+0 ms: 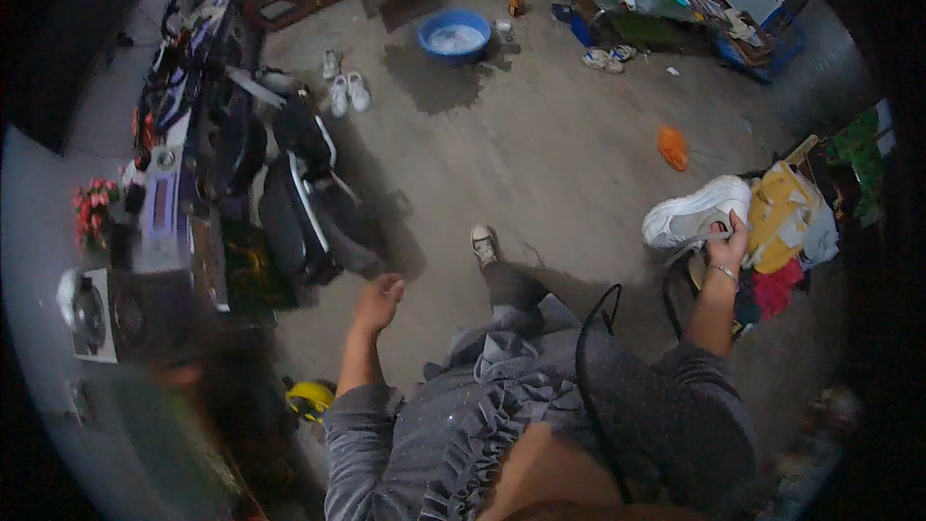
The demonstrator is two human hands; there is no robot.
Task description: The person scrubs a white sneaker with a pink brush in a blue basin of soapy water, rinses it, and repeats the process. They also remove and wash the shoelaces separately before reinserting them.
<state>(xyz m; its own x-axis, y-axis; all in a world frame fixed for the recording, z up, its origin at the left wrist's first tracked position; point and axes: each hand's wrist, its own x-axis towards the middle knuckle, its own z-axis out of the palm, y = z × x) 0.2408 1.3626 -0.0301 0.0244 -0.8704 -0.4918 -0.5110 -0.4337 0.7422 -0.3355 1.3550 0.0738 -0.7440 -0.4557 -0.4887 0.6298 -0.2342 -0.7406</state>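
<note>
In my right hand (728,243) is a white sneaker (702,206), held out to the right side with my fingers gripping it by the opening. A thin bracelet circles that wrist. My left hand (379,302) hangs in front of me at the left, fingers loosely curled in, and I see nothing in it. It is nearest to a black chair with pale metal arms (307,212), apart from it. One of my feet, in a dark canvas shoe with a light toe (485,244), is on the concrete floor.
A blue basin (455,35) with whitish water stands far ahead beside a wet patch. White shoes (349,94) sit left of it; more shoes (604,60) lie right. An orange bag (672,149) is on the floor. Clothes (789,207) pile at right; a speaker (92,316) stands left.
</note>
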